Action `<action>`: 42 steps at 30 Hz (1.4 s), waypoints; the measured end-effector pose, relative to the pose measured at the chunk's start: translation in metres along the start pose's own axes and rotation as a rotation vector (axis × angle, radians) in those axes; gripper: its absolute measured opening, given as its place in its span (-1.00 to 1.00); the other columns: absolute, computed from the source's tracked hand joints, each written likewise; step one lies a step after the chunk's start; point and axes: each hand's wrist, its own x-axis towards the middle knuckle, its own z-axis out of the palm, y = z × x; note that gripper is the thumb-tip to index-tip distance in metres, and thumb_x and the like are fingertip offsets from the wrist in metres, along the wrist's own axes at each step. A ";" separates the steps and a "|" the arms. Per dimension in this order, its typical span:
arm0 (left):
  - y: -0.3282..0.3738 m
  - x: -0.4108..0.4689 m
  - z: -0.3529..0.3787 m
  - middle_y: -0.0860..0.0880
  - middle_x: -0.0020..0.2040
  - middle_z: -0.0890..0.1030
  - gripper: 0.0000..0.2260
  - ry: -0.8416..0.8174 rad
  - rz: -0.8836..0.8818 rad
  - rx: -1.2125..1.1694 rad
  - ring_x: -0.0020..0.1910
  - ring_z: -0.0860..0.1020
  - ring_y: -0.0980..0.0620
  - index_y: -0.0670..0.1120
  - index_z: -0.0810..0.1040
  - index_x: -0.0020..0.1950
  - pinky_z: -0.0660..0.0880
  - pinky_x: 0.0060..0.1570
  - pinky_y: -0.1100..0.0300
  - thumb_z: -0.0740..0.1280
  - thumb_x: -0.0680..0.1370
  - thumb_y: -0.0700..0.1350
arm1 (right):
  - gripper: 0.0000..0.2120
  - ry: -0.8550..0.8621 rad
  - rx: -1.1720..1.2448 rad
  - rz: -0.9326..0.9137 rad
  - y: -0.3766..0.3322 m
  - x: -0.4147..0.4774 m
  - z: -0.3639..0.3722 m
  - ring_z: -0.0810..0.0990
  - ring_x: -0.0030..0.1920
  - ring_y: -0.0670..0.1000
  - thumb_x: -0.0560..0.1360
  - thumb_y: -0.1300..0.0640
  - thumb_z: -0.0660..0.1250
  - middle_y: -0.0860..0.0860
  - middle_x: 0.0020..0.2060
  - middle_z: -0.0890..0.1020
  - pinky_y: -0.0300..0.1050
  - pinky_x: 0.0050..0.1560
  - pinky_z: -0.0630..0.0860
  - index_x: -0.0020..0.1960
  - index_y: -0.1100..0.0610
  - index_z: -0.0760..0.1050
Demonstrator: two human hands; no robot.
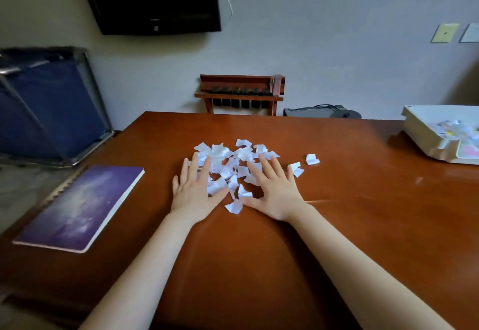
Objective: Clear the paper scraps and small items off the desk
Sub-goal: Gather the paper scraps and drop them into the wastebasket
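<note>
Grip: left hand (195, 192) and right hand (275, 194) lie flat with fingers spread, grasping nothing, flanking the paper scraps (230, 166).
Purpose: likely corralling the pile mid-desk (363, 213).
Strays: a few scraps (312, 159) lie right of the pile.

The paper scraps (228, 166) are white. The bench (337, 226) is shiny reddish brown. The notebook (80, 207) is purple with pale cloudy swirls. The cart (49, 111) is dark blue.

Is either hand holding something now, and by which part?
Nothing is held. The left hand and right hand lie flat, fingers straight, on the paper scraps.
</note>
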 end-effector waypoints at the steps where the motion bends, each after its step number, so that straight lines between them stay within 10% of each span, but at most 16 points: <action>1: -0.002 0.006 0.000 0.01 0.54 -0.25 -0.26 0.003 0.019 0.017 0.52 -0.27 -0.06 0.11 -0.19 0.52 -0.09 0.47 -0.15 0.07 0.49 0.36 | -0.17 0.020 -0.026 -0.002 0.001 0.010 0.002 -0.25 0.53 0.13 0.43 -0.43 0.08 0.00 0.54 -0.17 0.30 0.43 -0.22 0.53 -0.13 -0.17; 7: -0.011 0.043 0.005 0.05 0.56 -0.12 -0.36 -0.105 0.040 -0.020 0.53 -0.21 -0.05 0.17 -0.05 0.51 -0.14 0.46 -0.14 0.06 0.51 0.34 | -0.27 -0.050 -0.058 -0.076 0.006 0.065 0.003 -0.19 0.53 0.15 0.48 -0.37 0.07 0.01 0.55 -0.12 0.27 0.45 -0.16 0.52 -0.14 -0.09; 11: -0.012 0.047 0.006 0.06 0.44 0.24 -0.54 -0.035 0.087 -0.034 0.46 0.12 -0.01 0.12 0.25 0.43 0.03 0.46 -0.03 0.06 0.56 0.22 | -0.49 -0.025 0.016 -0.135 0.005 0.072 0.009 0.16 0.47 0.11 0.55 -0.20 0.13 -0.01 0.46 0.25 0.10 0.41 0.12 0.45 -0.05 0.24; 14: -0.009 0.043 0.004 0.01 0.34 0.35 -0.64 0.068 0.151 -0.012 0.34 0.27 0.00 0.03 0.34 0.37 0.22 0.34 0.08 0.10 0.60 0.09 | -0.69 0.195 -0.008 -0.206 0.006 0.070 0.016 0.46 0.15 0.16 0.55 -0.05 0.20 0.05 0.17 0.53 -0.02 0.00 0.38 0.20 0.08 0.48; 18: -0.007 0.040 0.001 -0.06 0.25 0.47 -0.66 0.034 0.164 -0.093 0.23 0.43 -0.05 -0.06 0.39 0.33 0.40 0.23 0.06 0.11 0.61 0.03 | -0.89 0.368 -0.050 -0.226 0.002 0.065 0.020 0.53 -0.27 0.14 0.47 0.14 0.33 0.07 -0.24 0.56 -0.19 -0.43 0.22 -0.07 0.17 0.55; 21: -0.008 0.038 -0.001 -0.14 0.10 0.57 -0.70 0.014 0.132 -0.153 0.08 0.53 -0.14 -0.09 0.44 0.25 0.50 0.08 -0.04 0.14 0.60 0.01 | -0.85 0.372 -0.005 -0.140 -0.002 0.060 0.015 0.49 -0.41 0.14 0.54 0.11 0.29 0.06 -0.34 0.55 -0.28 -0.51 0.02 -0.13 0.18 0.51; 29: -0.007 0.029 -0.015 -0.07 -0.32 0.45 -0.77 0.199 0.040 -0.466 -0.38 0.44 0.01 -0.20 0.45 -0.14 0.39 -0.36 0.19 0.18 0.60 -0.06 | -0.60 0.421 0.291 0.051 0.005 0.057 -0.009 0.37 -0.45 0.21 0.55 -0.02 0.26 0.07 -0.51 0.39 -0.09 -0.43 0.25 -0.32 0.22 0.33; 36: 0.019 0.009 -0.049 -0.03 -0.37 0.44 -0.81 0.359 0.066 -0.666 -0.39 0.43 0.10 -0.15 0.45 -0.19 0.35 -0.40 0.32 0.22 0.59 -0.11 | -0.51 0.605 0.593 0.085 -0.007 0.029 -0.054 0.15 -0.50 -0.08 0.55 0.08 0.30 -0.09 -0.56 0.22 -0.21 -0.45 0.12 -0.45 -0.01 0.12; 42: 0.054 -0.024 -0.075 0.05 -0.41 0.39 -0.80 0.422 0.154 -0.774 -0.43 0.40 0.09 -0.14 0.43 -0.23 0.32 -0.47 0.45 0.22 0.58 -0.12 | -0.56 0.693 0.696 0.092 -0.011 -0.012 -0.080 0.50 -0.44 0.08 0.55 0.08 0.29 -0.09 -0.57 0.37 -0.35 -0.43 0.24 -0.45 0.00 0.20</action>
